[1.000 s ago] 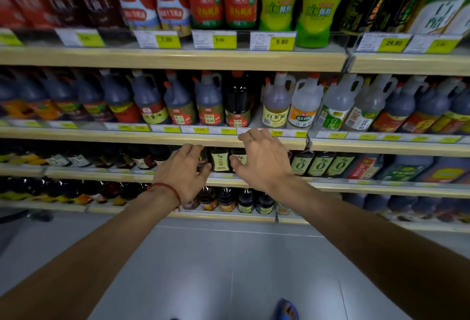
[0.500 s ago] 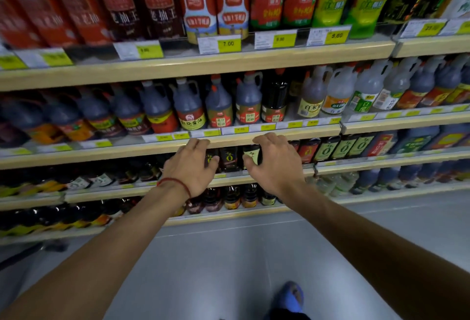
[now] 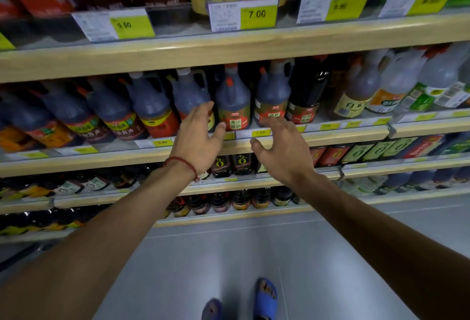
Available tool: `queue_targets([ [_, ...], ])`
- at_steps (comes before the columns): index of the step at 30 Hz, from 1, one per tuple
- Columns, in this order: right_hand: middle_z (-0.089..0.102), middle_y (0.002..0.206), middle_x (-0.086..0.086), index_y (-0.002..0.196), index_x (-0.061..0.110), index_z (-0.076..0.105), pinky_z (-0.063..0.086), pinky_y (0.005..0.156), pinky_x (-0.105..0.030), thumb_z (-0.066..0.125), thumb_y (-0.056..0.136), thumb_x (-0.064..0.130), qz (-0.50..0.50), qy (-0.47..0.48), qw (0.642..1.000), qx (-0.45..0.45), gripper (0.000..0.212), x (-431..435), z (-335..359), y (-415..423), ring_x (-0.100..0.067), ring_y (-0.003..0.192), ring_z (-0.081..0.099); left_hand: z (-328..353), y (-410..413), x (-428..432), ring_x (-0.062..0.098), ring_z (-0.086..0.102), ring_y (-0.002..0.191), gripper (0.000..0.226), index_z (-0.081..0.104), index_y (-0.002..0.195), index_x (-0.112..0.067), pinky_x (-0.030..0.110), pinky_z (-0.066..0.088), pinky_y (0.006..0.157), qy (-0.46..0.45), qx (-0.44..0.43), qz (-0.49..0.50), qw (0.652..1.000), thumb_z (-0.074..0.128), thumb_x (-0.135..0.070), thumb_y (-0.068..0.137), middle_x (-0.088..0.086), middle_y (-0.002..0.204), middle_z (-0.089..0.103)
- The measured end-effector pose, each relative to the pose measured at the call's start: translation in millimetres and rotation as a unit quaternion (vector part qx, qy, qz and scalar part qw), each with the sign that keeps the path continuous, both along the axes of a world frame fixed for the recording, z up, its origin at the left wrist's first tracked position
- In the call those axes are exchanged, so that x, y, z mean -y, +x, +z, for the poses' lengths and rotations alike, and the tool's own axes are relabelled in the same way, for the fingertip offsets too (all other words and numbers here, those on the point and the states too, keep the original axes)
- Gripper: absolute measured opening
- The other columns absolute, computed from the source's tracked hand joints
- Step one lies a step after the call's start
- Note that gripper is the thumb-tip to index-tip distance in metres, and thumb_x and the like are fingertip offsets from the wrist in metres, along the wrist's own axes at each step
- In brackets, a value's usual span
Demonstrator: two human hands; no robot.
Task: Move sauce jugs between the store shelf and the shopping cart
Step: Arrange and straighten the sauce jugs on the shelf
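A row of dark sauce jugs with handles stands on the second shelf (image 3: 330,139). One jug with a red and green label (image 3: 232,101) sits right between my hands. My left hand (image 3: 198,139), with a red cord at the wrist, is open with fingers spread, its fingertips in front of the neighbouring jug (image 3: 189,93) on the left. My right hand (image 3: 282,149) is open too, just below and to the right of the middle jug, near another jug (image 3: 273,93). Neither hand holds anything. No shopping cart is in view.
The upper shelf (image 3: 229,47) carries tall bottles and yellow price tags. Paler vinegar jugs (image 3: 356,91) fill the right of the second shelf. Two lower shelves hold small dark bottles (image 3: 241,164). Grey floor and my blue sandals (image 3: 265,299) lie below.
Both hands have risen from the lower shelf level to the jug shelf and spread apart around one jug. The shelves look much closer than before.
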State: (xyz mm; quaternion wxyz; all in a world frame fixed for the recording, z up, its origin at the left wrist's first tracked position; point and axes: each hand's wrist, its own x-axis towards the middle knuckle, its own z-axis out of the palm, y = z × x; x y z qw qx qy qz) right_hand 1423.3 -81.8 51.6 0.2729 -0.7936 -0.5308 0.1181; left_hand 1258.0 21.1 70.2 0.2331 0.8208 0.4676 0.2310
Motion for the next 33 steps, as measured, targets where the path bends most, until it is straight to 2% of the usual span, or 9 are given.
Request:
queue_targets([
  [3,0.061,0.137,-0.004,0.141,0.015,0.056,0.05,0.099,-0.043,0.066,0.097,0.04,-0.015,0.013,1.0,-0.019,0.052,-20,-22,3,-0.025,0.129,0.051,-17,12,-26,0.031,0.052,0.135,0.056,0.043,0.148,-0.005,0.047,0.044,0.111,0.014,0.037,-0.015,0.999,0.059,-0.025,0.098,0.016,0.145,0.053],
  [8,0.064,0.134,-0.007,0.144,0.013,0.052,0.053,0.095,-0.044,0.069,0.095,0.032,-0.041,0.061,0.996,-0.046,0.055,-49,-51,-5,-0.027,0.122,0.058,-37,28,-48,0.028,0.043,0.145,0.081,0.024,0.159,-0.007,0.047,0.043,0.114,0.014,0.089,-0.043,0.995,0.057,-0.04,0.093,0.015,0.158,0.041],
  [9,0.065,0.131,-0.007,0.142,0.013,0.053,0.054,0.095,-0.044,0.071,0.094,0.029,-0.046,0.08,0.994,-0.06,0.054,-56,-55,-8,-0.026,0.119,0.06,-39,29,-50,0.03,0.048,0.14,0.083,0.022,0.16,-0.008,0.045,0.047,0.109,0.035,0.08,-0.05,0.995,0.059,-0.041,0.093,0.015,0.156,0.044],
  [11,0.067,0.124,-0.004,0.138,0.014,0.055,0.055,0.094,-0.045,0.074,0.09,0.025,-0.056,0.125,0.986,-0.095,0.053,-67,-65,-12,-0.023,0.113,0.064,-40,30,-51,0.038,0.06,0.122,0.081,0.023,0.161,-0.014,0.042,0.054,0.089,0.106,0.035,-0.043,0.993,0.061,-0.043,0.095,0.015,0.146,0.056],
  [13,0.068,0.121,-0.002,0.135,0.016,0.056,0.056,0.095,-0.043,0.076,0.089,0.026,-0.064,0.169,0.975,-0.133,0.052,-76,-75,-14,-0.017,0.111,0.066,-39,27,-53,0.041,0.061,0.114,0.075,0.03,0.159,-0.018,0.045,0.051,0.078,0.174,-0.008,-0.021,0.984,0.062,-0.041,0.096,0.014,0.141,0.06],
  [17,0.067,0.123,-0.001,0.135,0.017,0.055,0.059,0.093,-0.041,0.082,0.086,0.031,-0.085,0.205,0.967,-0.127,0.057,-83,-85,-17,-0.014,0.109,0.067,-48,27,-66,0.033,0.063,0.12,0.066,0.049,0.149,-0.015,0.043,0.053,0.085,0.23,-0.004,-0.043,0.972,0.071,-0.037,0.091,0.006,0.143,0.061],
  [23,0.068,0.117,0.004,0.126,0.018,0.059,0.06,0.086,-0.04,0.088,0.081,0.036,-0.138,0.23,0.958,-0.098,0.057,-91,-86,-20,-0.01,0.102,0.067,-67,31,-74,0.035,0.061,0.124,0.085,0.048,0.148,-0.01,0.045,0.054,0.088,0.254,-0.006,-0.045,0.966,0.088,-0.024,0.074,0.011,0.149,0.054],
  [29,0.066,0.119,0.005,0.13,0.018,0.06,0.058,0.087,-0.042,0.086,0.084,0.032,-0.142,0.246,0.955,-0.087,0.054,-99,-95,-17,-0.01,0.103,0.065,-73,36,-79,0.034,0.06,0.126,0.084,0.049,0.147,-0.009,0.044,0.053,0.09,0.276,0.015,-0.04,0.96,0.089,-0.024,0.074,0.011,0.149,0.054],
  [33,0.065,0.12,0.004,0.134,0.02,0.059,0.058,0.091,-0.041,0.083,0.087,0.029,-0.139,0.255,0.953,-0.084,0.053,-102,-99,-15,-0.011,0.105,0.064,-75,41,-79,0.033,0.056,0.131,0.084,0.048,0.148,-0.008,0.043,0.05,0.097,0.275,0.021,-0.038,0.961,0.088,-0.023,0.076,0.011,0.151,0.052],
])
